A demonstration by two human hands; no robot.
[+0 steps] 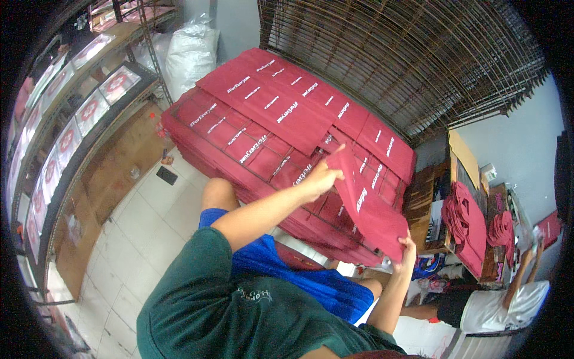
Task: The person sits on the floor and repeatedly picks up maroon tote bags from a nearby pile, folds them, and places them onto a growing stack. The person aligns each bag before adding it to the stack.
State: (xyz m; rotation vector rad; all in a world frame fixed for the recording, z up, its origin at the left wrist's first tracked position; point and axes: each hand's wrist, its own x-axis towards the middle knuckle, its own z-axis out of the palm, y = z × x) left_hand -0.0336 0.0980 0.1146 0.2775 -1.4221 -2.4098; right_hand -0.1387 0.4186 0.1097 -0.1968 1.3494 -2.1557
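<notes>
Between my hands hangs a maroon fabric panel (373, 212) with white print, tilted and slightly curled. My left hand (321, 181) is closed on its upper left end, with a finger pointing up. Gripping the lower right end is my right hand (408, 254), thumb and fingers pressed on the cloth. Beneath the panel lies a wide wire rack (272, 173), covered with rows of similar maroon printed panels (287, 105). More layers of maroon fabric show along the near side of this stack.
Many empty-looking wire racks (406, 54) stand tilted up behind the stack. At left, a shelf (89, 113) holds printed sheets; a white sack (192, 48) stands beyond. A phone (167, 175) lies on the tiles. At right, a person in white (499, 308) works near a table with maroon cloth (463, 224).
</notes>
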